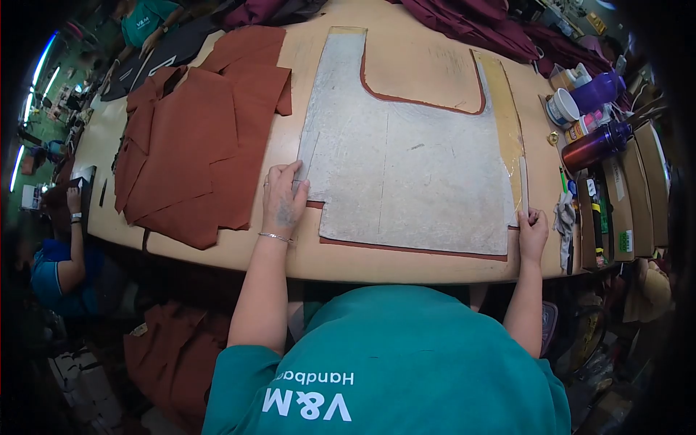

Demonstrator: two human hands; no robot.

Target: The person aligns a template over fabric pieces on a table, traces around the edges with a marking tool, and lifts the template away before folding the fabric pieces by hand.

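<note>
A large grey pattern template [420, 170] with a U-shaped cutout lies flat on the table, and rust-brown material [413, 249] shows along its lower edge and round the cutout. My left hand [284, 196] rests at the template's left edge, its fingers spread, thumb and fingertips on the border. At the lower right edge, my right hand [533, 233] has its fingers pinched together on the end of a narrow pale strip [524, 181] running along the template's side. Yellowish tape [509, 138] covers the template's right arm.
Left of the template lies a stack of rust-brown cut pieces [188, 145]. Bottles [598, 145], tubs [562, 109] and cardboard boxes [629, 196] line the right side. Maroon fabric [464, 25] is heaped at the back. Other people sit or stand at the left, one in a blue sleeve [54, 264].
</note>
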